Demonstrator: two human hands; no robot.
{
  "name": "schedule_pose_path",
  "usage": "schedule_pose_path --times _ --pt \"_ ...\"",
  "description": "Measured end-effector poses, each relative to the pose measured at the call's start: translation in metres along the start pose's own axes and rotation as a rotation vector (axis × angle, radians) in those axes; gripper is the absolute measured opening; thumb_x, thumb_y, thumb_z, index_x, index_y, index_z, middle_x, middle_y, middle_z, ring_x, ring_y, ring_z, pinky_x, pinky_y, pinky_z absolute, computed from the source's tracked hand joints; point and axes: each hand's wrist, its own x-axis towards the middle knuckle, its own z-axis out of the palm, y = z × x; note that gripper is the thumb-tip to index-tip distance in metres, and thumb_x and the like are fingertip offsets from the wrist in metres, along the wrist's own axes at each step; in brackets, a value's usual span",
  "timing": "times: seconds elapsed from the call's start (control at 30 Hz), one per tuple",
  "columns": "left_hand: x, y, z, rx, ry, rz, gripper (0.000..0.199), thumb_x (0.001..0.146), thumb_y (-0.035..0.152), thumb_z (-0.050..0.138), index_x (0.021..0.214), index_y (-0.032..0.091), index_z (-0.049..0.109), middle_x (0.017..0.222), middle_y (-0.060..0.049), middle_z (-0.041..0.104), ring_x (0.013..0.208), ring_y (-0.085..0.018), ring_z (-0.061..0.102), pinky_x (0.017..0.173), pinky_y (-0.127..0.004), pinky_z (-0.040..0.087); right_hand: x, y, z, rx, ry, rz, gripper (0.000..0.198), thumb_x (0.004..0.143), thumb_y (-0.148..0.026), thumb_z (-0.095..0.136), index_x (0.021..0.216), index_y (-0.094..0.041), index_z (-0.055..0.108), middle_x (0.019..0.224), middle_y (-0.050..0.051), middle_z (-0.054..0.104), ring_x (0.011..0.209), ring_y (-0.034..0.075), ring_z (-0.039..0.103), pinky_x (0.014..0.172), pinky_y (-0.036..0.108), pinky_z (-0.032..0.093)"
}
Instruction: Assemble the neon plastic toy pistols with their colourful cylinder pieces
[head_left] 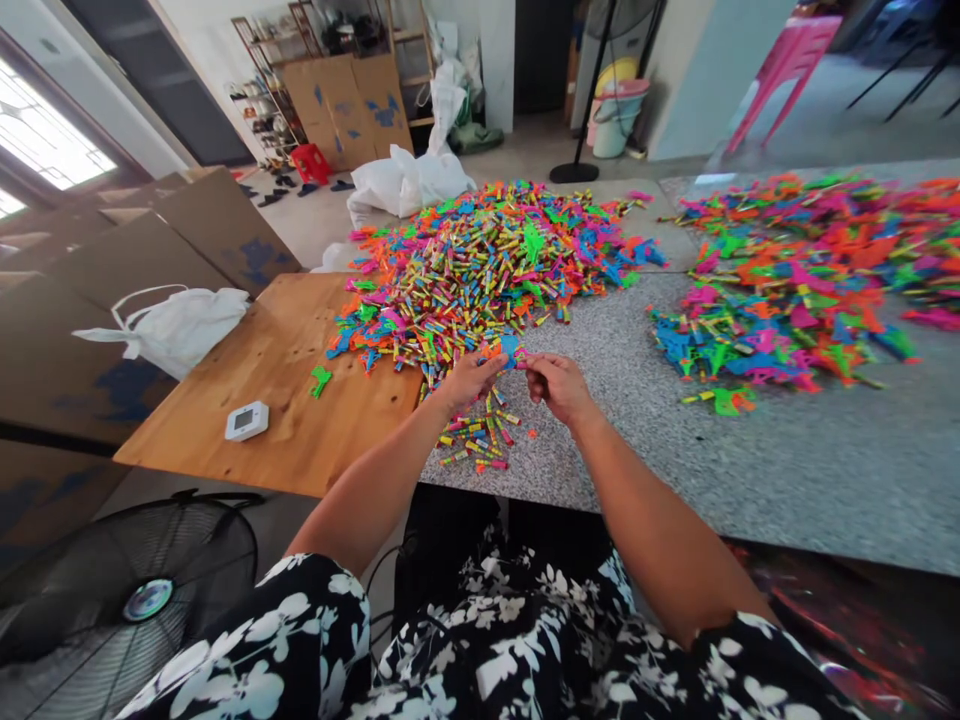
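Observation:
Between my hands, just in front of a big heap, is a small blue plastic toy piece (510, 346). My left hand (471, 382) pinches it from the left, with a bit of orange beside the fingertips. From the right, the closed fingers of my right hand (559, 385) grip a small pink part at its edge; whether the two are joined I cannot tell. The heap of colourful plastic toys and striped little tubes (480, 270) rises beyond my hands. Loose striped tubes (480, 440) lie on the speckled stone tabletop below my left hand.
To the right spreads another pile of coloured toys (787, 290). A wooden board (300, 390) on the left carries a white digital device (247, 421), a green toy piece (320, 380) and a white bag (180, 325). Cardboard boxes (150, 260) and a fan (142, 600) stand left.

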Motion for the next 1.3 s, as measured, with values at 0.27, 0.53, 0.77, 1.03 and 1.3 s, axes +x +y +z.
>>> schedule_pose_path --times 0.27,0.53,0.77,1.03,1.3 --pt "0.0 -0.001 0.002 0.087 -0.011 -0.008 0.056 0.08 0.069 0.075 0.074 0.023 0.044 0.053 0.011 0.033 0.045 -0.006 0.026 0.045 -0.023 0.024 0.001 -0.003 -0.01 0.06 -0.039 0.121 0.024 0.066 -0.038 0.08 0.074 -0.019 0.067 0.054 -0.006 0.05 0.042 0.007 0.034 0.037 0.023 0.023" --pt "0.004 0.013 0.007 0.685 0.016 0.195 0.037 0.089 0.05 0.073 0.073 0.018 0.064 0.062 0.002 0.051 0.063 -0.013 0.048 0.062 -0.024 0.037 0.004 0.006 -0.012 0.078 0.04 0.204 0.017 0.073 -0.032 0.073 0.073 -0.02 0.061 0.053 -0.008 0.045 0.04 0.006 0.032 0.038 0.022 0.023" --pt "0.029 0.001 0.007 0.885 0.06 0.085 0.038 0.095 0.044 0.068 0.125 0.02 0.073 0.102 -0.008 0.078 0.093 -0.022 0.072 0.079 -0.027 0.051 0.003 -0.039 -0.088 0.108 0.507 -0.024 0.022 0.077 -0.032 0.07 0.07 -0.024 0.052 0.05 -0.007 0.046 0.04 0.008 0.037 0.038 0.023 0.027" --pt "0.075 -0.001 0.032 1.347 0.19 -0.046 0.048 0.097 0.053 0.062 0.128 0.018 0.073 0.136 -0.019 0.068 0.124 -0.035 0.066 0.102 -0.042 0.053 0.035 -0.046 -0.093 0.012 0.509 -0.157 0.016 0.078 -0.03 0.073 0.088 -0.022 0.064 0.076 0.001 0.07 0.051 0.011 0.055 0.044 0.023 0.04" --pt "0.06 -0.012 0.031 1.468 0.018 0.046 0.04 0.094 0.045 0.066 0.124 0.019 0.073 0.133 -0.016 0.065 0.13 -0.033 0.06 0.104 -0.039 0.052 0.117 0.011 -0.034 -1.138 -0.04 -0.273 0.02 0.086 -0.013 0.068 0.095 -0.021 0.084 0.112 0.008 0.08 0.112 0.025 0.07 0.106 0.034 0.05"
